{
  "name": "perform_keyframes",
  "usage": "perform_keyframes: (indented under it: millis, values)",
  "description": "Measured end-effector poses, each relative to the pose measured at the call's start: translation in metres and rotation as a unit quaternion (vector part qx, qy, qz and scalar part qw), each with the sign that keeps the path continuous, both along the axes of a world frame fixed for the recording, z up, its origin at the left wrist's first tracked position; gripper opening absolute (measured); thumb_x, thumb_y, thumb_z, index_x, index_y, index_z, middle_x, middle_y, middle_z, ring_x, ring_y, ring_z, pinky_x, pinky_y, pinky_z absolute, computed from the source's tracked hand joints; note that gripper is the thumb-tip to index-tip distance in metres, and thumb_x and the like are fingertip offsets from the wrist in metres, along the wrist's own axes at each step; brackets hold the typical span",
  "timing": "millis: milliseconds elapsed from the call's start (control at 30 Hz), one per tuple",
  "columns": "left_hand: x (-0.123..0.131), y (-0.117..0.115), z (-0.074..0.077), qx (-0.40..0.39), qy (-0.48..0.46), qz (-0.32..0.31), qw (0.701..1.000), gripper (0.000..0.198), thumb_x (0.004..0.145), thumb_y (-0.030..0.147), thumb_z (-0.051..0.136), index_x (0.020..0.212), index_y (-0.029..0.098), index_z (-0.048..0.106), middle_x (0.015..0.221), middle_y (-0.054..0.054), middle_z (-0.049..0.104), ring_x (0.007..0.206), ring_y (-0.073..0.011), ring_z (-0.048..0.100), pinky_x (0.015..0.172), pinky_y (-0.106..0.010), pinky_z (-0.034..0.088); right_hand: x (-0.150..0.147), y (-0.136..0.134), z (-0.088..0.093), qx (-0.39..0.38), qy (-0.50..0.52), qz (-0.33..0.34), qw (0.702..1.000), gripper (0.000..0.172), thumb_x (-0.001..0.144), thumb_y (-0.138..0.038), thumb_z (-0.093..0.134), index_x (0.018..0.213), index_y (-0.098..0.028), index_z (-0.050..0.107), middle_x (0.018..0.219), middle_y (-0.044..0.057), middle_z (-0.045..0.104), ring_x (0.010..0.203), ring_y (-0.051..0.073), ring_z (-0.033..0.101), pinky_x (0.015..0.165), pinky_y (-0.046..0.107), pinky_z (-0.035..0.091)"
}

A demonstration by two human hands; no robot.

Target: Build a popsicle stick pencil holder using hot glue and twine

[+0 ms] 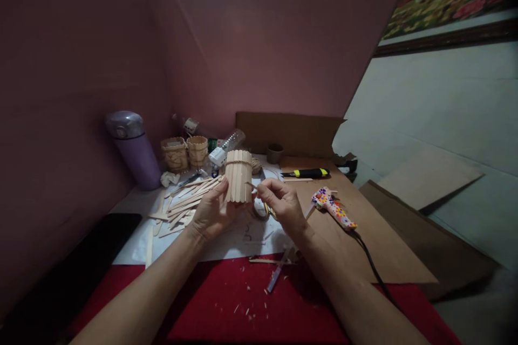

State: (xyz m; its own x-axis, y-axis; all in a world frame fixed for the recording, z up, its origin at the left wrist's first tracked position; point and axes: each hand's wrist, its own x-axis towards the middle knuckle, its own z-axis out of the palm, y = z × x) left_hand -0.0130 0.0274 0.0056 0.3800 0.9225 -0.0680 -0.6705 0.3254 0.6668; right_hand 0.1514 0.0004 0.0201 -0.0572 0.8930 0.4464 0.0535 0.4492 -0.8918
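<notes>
Head view: the left hand (212, 210) curls round the stick cup (238, 186) above the white paper (222, 245); the right hand (282, 204) pinches what looks like string (253, 187). One brown band (238, 162) is on near the top; below looks bare.

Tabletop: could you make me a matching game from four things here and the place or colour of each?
1. Flask
2. Glue gun
3. Stick cup in front
4. Loose sticks

A. Held in the left hand
B. Piled on the white sheet
C. Purple
D. Lying on brown cardboard

Pairs: 1-C, 2-D, 3-A, 4-B
</notes>
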Motion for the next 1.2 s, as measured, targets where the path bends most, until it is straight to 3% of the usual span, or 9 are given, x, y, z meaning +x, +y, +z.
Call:
perform_keyframes:
  millis: [333, 500, 600, 800, 900, 1033, 1200]
  values:
    - [0.008, -0.008, -0.003, 0.067, 0.095, -0.019, 0.993, 0.053, 0.076, 0.049, 0.074, 0.116, 0.018, 0.061, 0.1, -0.01, 0.069, 0.079, -0.023, 0.068, 0.072, -0.037, 0.057, 0.002, 0.004, -0.002, 0.051, -0.039, 0.012, 0.998, 0.031, 0.079, -0.03, 0.062, 0.051, -0.021, 0.051, 0.064, -0.001, 0.051, 0.067, 0.015, 0.049, 0.069, 0.03, 0.04]
    - [0.01, -0.01, -0.002, 0.126, 0.093, -0.01, 0.988, 0.046, 0.081, 0.045, 0.072, 0.117, 0.02, 0.059, 0.103, -0.008, 0.069, 0.081, -0.02, 0.067, 0.072, -0.034, 0.057, 0.001, 0.007, -0.007, 0.025, -0.042, -0.02, 0.999, 0.029, 0.079, -0.031, 0.06, 0.052, -0.02, 0.052, 0.063, -0.001, 0.051, 0.063, 0.014, 0.048, 0.065, 0.029, 0.038]
    - [0.011, -0.008, -0.003, 0.139, 0.094, -0.004, 0.986, 0.049, 0.081, 0.052, 0.069, 0.117, 0.02, 0.059, 0.1, -0.008, 0.069, 0.08, -0.0194, 0.067, 0.069, -0.031, 0.057, 0.001, 0.008, -0.009, 0.024, -0.052, -0.031, 0.998, 0.029, 0.079, -0.031, 0.06, 0.053, -0.021, 0.052, 0.062, -0.001, 0.052, 0.062, 0.014, 0.048, 0.064, 0.029, 0.039]
    - [0.014, -0.001, -0.01, 0.141, 0.125, 0.042, 0.981, 0.075, 0.057, 0.058, 0.084, 0.117, 0.019, 0.06, 0.096, -0.007, 0.068, 0.074, -0.0193, 0.066, 0.059, -0.026, 0.053, 0.003, 0.007, -0.006, 0.045, -0.075, -0.025, 0.996, 0.029, 0.079, -0.03, 0.06, 0.053, -0.021, 0.052, 0.062, -0.001, 0.052, 0.064, 0.015, 0.05, 0.067, 0.029, 0.039]
    - [0.015, -0.002, -0.012, 0.145, 0.139, 0.045, 0.979, 0.071, 0.063, 0.061, 0.08, 0.117, 0.019, 0.059, 0.092, -0.006, 0.067, 0.068, -0.0168, 0.063, 0.058, -0.026, 0.051, 0.003, 0.006, -0.005, 0.038, -0.076, -0.017, 0.996, 0.03, 0.079, -0.03, 0.059, 0.052, -0.02, 0.052, 0.062, -0.001, 0.053, 0.064, 0.015, 0.05, 0.067, 0.029, 0.04]
    - [0.015, -0.007, -0.007, 0.162, 0.138, 0.033, 0.977, 0.072, 0.069, 0.066, 0.071, 0.121, 0.019, 0.058, 0.103, -0.01, 0.067, 0.075, -0.0209, 0.066, 0.06, -0.029, 0.053, 0.003, 0.007, -0.005, 0.016, -0.081, -0.027, 0.996, 0.029, 0.078, -0.032, 0.06, 0.053, -0.02, 0.053, 0.06, -0.001, 0.053, 0.061, 0.014, 0.049, 0.065, 0.029, 0.039]
    - [0.014, -0.005, -0.006, 0.163, 0.161, 0.045, 0.972, 0.084, 0.057, 0.063, 0.081, 0.124, 0.018, 0.056, 0.104, -0.01, 0.066, 0.077, -0.0222, 0.066, 0.057, -0.028, 0.052, 0.003, 0.008, -0.006, 0.02, -0.086, -0.043, 0.995, 0.029, 0.077, -0.033, 0.061, 0.052, -0.02, 0.051, 0.059, -0.002, 0.051, 0.06, 0.014, 0.047, 0.063, 0.029, 0.038]
